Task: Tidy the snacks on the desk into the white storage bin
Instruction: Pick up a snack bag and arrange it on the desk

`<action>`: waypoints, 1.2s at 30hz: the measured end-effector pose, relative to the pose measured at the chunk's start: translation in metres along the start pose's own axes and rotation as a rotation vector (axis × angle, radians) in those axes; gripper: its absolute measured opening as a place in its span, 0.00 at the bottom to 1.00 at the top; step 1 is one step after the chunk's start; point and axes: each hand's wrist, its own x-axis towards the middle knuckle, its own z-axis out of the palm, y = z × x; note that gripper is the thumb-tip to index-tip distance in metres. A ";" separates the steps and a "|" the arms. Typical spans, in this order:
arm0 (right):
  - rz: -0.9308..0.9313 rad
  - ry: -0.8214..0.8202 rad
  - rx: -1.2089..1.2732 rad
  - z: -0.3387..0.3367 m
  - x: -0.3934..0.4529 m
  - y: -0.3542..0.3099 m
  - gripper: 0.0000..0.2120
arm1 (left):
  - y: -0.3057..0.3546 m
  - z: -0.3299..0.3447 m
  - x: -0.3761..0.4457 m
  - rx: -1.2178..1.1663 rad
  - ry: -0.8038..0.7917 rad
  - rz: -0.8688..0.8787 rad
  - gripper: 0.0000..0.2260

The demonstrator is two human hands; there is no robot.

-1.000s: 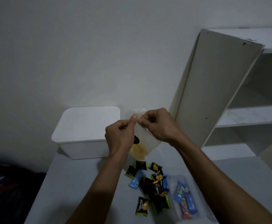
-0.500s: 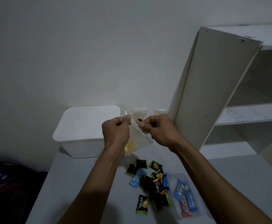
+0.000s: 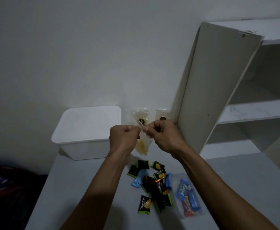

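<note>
Both hands are raised over the back of the desk, each pinching the top edge of 1 clear plastic pouch with yellowish snack pieces inside (image 3: pixel 143 145). The left hand (image 3: pixel 124 140) has its fingers curled, thumb and forefinger nipped on the left part of the pouch mouth; the right hand (image 3: pixel 165 138) does the same on the right part. The 2 pinches sit almost touching. The pouch hangs below them, its long axis running down and slightly toward the person, its lower end clear of the pale grey desk top (image 3: pixel 86 196).

The white rectangular plastic storage bin (image 3: pixel 86 130) stands to the left of the hands, just beside the left hand, with its lid on. So the pouch lies right of the bin, and the left hand is the nearer one. I judge the lid must come off before anything can go in.

Behind the hands, 2 more clear pouches with dark round labels (image 3: pixel 141 116) lean at the wall. Nearer the person lies a loose pile of small black-and-green wrapped biscuits and blue wrapped sweets (image 3: pixel 152 183), and just right of it a clear bag of blue and red wrapped sweets (image 3: pixel 188 196). A white open shelf unit (image 3: pixel 219 88) stands at the right.
</note>
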 end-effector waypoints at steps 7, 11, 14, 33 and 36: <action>0.025 0.025 0.000 -0.001 -0.005 0.010 0.14 | -0.010 0.008 -0.003 -0.001 -0.055 -0.053 0.10; 0.024 0.021 -0.016 -0.001 -0.009 0.013 0.13 | -0.012 0.009 -0.006 -0.017 -0.060 -0.066 0.11; -0.009 0.022 -0.049 -0.004 -0.012 0.012 0.14 | -0.012 0.009 -0.009 -0.016 -0.089 -0.067 0.11; -0.007 -0.015 -0.019 -0.083 -0.021 0.028 0.06 | -0.036 0.007 0.021 -0.240 -0.153 0.080 0.02; 0.008 0.186 0.055 -0.071 -0.014 0.054 0.06 | -0.043 0.018 0.027 -0.216 -0.159 0.060 0.02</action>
